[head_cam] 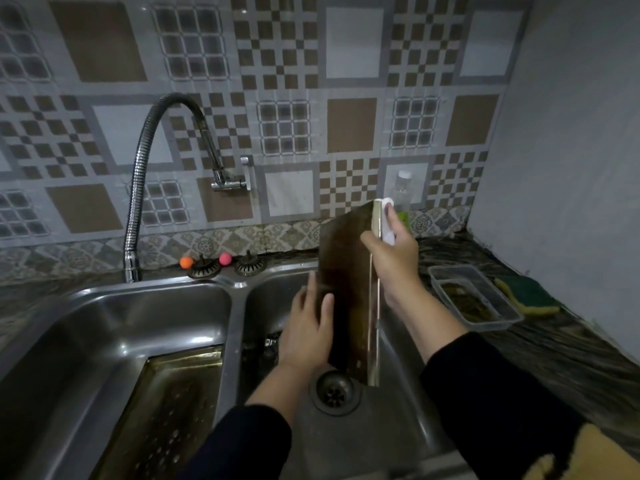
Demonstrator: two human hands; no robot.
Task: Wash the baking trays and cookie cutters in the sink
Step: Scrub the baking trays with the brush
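A dark, stained baking tray (349, 258) stands on edge over the right basin of the steel sink (239, 306), its lower corner near the drain (334, 393). My right hand (391, 258) grips its right rim near the top, together with a small white object (388, 220). My left hand (308, 327) presses flat against the tray's dark face; whether a pad lies under it I cannot tell. A second greasy baking tray (173, 410) lies flat in the left basin. No cookie cutters can be made out.
A flexible faucet (138, 188) arches over the left basin. Two strainer plugs (227, 266) and orange and pink balls sit on the back ledge. On the right counter stand a plastic container (474, 296), a green-yellow sponge (530, 294) and a clear bottle (403, 192).
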